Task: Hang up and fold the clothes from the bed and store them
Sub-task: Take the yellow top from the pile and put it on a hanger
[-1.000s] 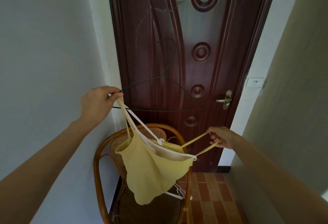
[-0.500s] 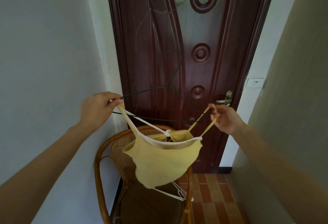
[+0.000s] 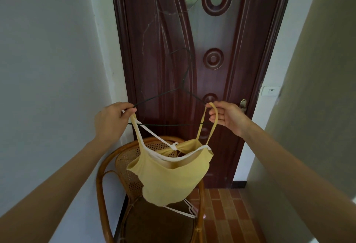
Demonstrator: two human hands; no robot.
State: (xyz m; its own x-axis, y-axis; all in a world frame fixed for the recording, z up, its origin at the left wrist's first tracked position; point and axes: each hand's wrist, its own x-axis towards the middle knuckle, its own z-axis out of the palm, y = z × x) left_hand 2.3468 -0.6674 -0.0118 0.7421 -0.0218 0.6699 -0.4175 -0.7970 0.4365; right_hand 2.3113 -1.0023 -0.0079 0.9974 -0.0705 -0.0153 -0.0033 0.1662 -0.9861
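Right hand [image 3: 228, 117] has risen w/ its strap to the black wire hanger's [image 3: 174, 92] right end; fingers pinch the strap. Left hand [image 3: 111, 119] pinches hanger's left end & other strap. Yellow camisole [image 3: 169, 177] hangs between hands, above rattan chair [image 3: 107, 177].

Both bare arms reach forward and up, hands raised level with each other.

The left hand [image 3: 110, 120] is seen from its back, fingers curled and thumb pinched against the forefinger, gripping one end of a thin dark wire hanger [image 3: 167, 93] and a strap of a pale yellow camisole top [image 3: 169, 177]. The right hand [image 3: 226, 117] is turned palm inward, thumb uppermost, fingers loosely bent, pinching the top's other strap loop at the fingertips. Both forearms are bare, wrists roughly straight.
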